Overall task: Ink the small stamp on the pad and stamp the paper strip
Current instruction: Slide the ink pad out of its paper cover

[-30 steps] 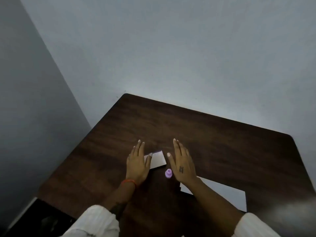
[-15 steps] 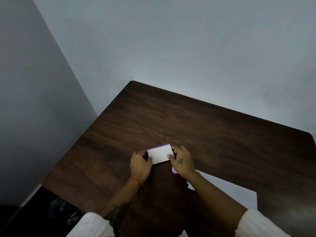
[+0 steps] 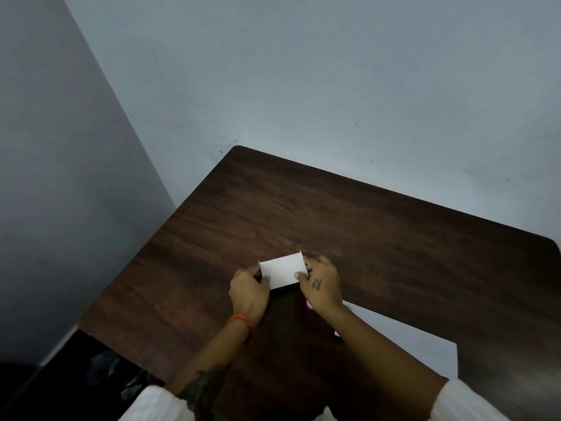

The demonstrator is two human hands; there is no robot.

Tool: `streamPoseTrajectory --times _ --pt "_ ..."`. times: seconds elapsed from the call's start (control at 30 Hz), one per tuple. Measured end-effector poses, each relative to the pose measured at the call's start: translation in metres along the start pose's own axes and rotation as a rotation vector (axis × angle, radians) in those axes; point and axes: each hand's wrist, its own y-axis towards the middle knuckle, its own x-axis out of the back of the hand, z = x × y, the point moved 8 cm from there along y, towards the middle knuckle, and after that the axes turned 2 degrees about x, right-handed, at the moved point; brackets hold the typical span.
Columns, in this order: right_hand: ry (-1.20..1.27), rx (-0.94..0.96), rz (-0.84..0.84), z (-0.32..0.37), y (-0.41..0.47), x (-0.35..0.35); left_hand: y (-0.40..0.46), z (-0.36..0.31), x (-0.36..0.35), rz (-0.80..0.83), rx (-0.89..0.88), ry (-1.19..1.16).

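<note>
While gripped at its short ends by left hand [image 3: 249, 289] and right hand [image 3: 321, 284], small white rectangular ink pad case [image 3: 282, 271] sits lower centre on dark wood-grain counter [image 3: 379, 226]; white paper strip [image 3: 409, 341] at lower right.

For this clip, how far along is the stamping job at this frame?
Done: nothing visible; the white paper strip on the dark wooden table shows no mark. In hand: the left hand and right hand grip opposite ends of the small white rectangular ink pad case, apparently opening it. Left: inking the small purple stamp, mostly hidden under the right hand, then stamping.
</note>
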Motion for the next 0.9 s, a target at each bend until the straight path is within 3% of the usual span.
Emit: streamPoseTrajectory --times 0.23,0.53,0.9 --pt "0.0 0.036 -0.039 0.014 -0.023 -0.006 -0.021 0.016 0.026 -0.043 -0.011 -0.069" --pt "-0.058 0.086 0.094 0.016 -0.055 -0.026 -0.043 0.043 0.022 0.012 0.03 0.01" --pt "-0.084 0.055 0.134 0.013 -0.069 -0.038 -0.045 0.054 0.019 0.066 -0.013 0.081"
